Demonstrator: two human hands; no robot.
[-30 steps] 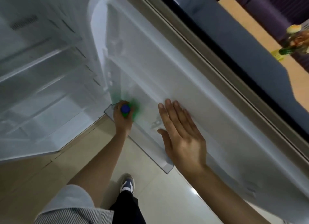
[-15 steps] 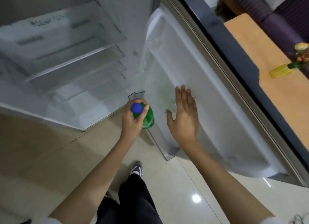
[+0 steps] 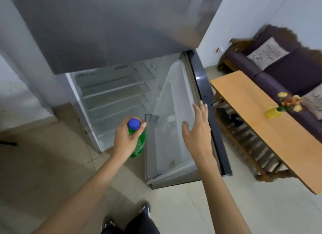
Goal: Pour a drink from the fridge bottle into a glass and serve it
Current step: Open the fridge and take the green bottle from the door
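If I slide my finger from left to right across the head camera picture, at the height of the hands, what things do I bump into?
Fridge shelves → left hand gripping the green bottle → fridge door → open right hand → wooden table → yellow vase of flowers → purple sofa

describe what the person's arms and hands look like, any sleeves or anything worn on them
Both forearms are bare as far as the frame shows; no sleeve is in view now. The left hand and right hand wear no gloves, and no watch, bracelet or ring shows on the sides facing the camera. Fingernails look short and unpainted, though motion blur softens them.
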